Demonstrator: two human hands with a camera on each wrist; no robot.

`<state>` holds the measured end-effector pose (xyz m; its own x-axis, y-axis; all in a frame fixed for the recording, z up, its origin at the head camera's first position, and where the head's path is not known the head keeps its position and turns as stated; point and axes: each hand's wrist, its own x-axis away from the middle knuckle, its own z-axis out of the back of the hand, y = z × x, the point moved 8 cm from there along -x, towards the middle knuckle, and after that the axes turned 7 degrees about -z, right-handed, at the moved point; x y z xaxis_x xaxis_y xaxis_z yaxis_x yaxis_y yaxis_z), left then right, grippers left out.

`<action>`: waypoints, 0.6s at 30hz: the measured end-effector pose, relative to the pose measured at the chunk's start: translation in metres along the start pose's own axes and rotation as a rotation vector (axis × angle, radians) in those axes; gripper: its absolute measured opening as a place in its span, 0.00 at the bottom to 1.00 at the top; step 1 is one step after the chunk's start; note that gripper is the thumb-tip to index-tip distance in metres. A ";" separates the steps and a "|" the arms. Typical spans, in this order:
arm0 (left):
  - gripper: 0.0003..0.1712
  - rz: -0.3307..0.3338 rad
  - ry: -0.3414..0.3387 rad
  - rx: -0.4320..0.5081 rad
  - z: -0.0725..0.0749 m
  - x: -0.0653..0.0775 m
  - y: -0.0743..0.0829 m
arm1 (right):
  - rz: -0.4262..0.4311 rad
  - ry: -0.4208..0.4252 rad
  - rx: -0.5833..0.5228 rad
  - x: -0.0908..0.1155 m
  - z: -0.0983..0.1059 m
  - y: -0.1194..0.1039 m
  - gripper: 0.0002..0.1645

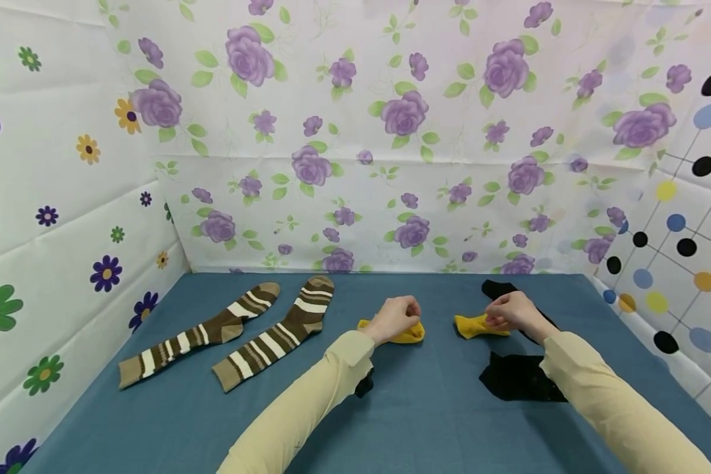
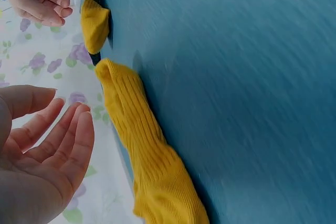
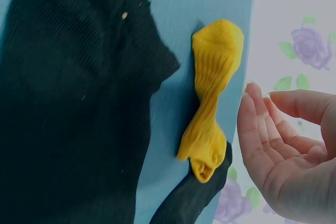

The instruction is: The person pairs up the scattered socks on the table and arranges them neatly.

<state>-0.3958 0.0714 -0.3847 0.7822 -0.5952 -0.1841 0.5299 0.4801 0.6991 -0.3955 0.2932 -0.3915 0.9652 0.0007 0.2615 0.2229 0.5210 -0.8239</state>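
Note:
My left hand (image 1: 395, 318) hovers above a ribbed yellow sock (image 1: 413, 334), partly hiding it in the head view. Its fingers bend loosely and hold nothing; the left wrist view shows a gap between this hand and the yellow sock (image 2: 142, 129). Over a second yellow sock (image 1: 469, 326) is my right hand (image 1: 514, 312), also empty, with fingers loosely bent. That yellow sock (image 3: 212, 87) lies bunched and narrow in the middle in the right wrist view, apart from the fingers. A black sock (image 1: 515, 378) lies under my right forearm, and another black sock (image 1: 498, 288) behind that hand.
Two brown, white and tan striped socks, one (image 1: 204, 332) left of the other (image 1: 281, 337), lie flat on the blue cloth (image 1: 154, 428). A small black piece (image 1: 364, 384) peeks out by my left sleeve. Patterned white sheets (image 1: 355, 131) stand around the table's back and sides.

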 end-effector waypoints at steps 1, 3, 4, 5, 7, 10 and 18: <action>0.05 0.003 -0.006 0.003 -0.002 -0.001 0.001 | -0.006 0.006 0.005 0.001 0.002 0.002 0.16; 0.07 0.004 -0.014 0.000 -0.007 -0.004 0.003 | -0.018 0.019 0.010 0.002 0.005 0.006 0.17; 0.08 0.002 -0.020 0.000 -0.010 -0.005 0.004 | -0.025 0.026 0.012 0.003 0.006 0.007 0.17; 0.08 0.000 -0.025 0.001 -0.012 -0.006 0.005 | -0.029 0.031 0.017 0.003 0.008 0.009 0.17; 0.10 0.000 -0.039 0.005 -0.016 -0.009 0.008 | -0.035 0.037 0.028 0.004 0.010 0.011 0.16; 0.12 -0.001 -0.056 0.016 -0.022 -0.012 0.009 | -0.039 0.039 0.032 0.005 0.011 0.015 0.16; 0.15 -0.011 -0.052 0.038 -0.033 -0.022 0.012 | -0.058 0.054 0.076 0.004 0.011 0.026 0.13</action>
<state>-0.3960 0.1116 -0.3951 0.7578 -0.6336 -0.1559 0.5246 0.4495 0.7230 -0.3872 0.3163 -0.4059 0.9573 -0.0768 0.2786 0.2699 0.5823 -0.7669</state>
